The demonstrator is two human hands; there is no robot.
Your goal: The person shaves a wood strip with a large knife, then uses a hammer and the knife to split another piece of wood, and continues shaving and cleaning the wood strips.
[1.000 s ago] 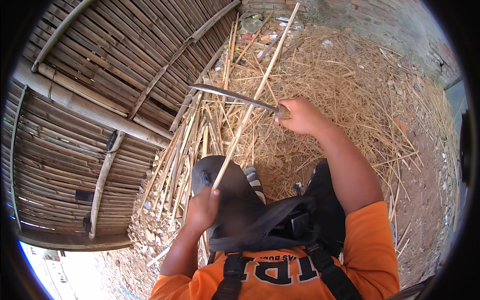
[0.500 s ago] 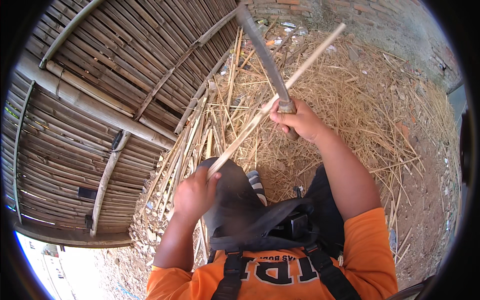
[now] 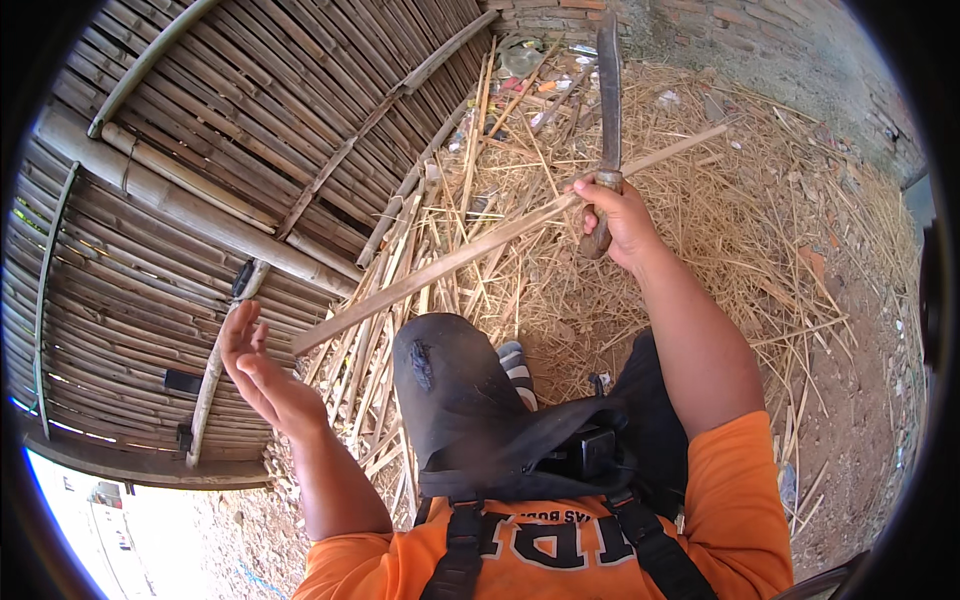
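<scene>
A long machete (image 3: pixel 610 105) with a dark curved blade and a brown wooden handle points away from me. My right hand (image 3: pixel 630 222) is closed round its handle. A long pale bamboo strip (image 3: pixel 430 268) crosses at that hand's fingers and seems pinched there. It slants from the far right down to the near left. My left hand (image 3: pixel 272 385), fingers stretched and apart, is open beside the strip's near end and holds nothing.
A slatted bamboo wall (image 3: pixel 230 140) rises on the left. Loose bamboo strips (image 3: pixel 365 340) lie along its foot. Straw-like shavings (image 3: pixel 730 230) cover the ground ahead, before a brick wall (image 3: pixel 800 60). My knee (image 3: pixel 440 370) is close below the strip.
My left hand has let go of the strip's near end and moved left. The strip now lies flatter and further left. The machete blade has swung from leaning left to nearly straight ahead.
</scene>
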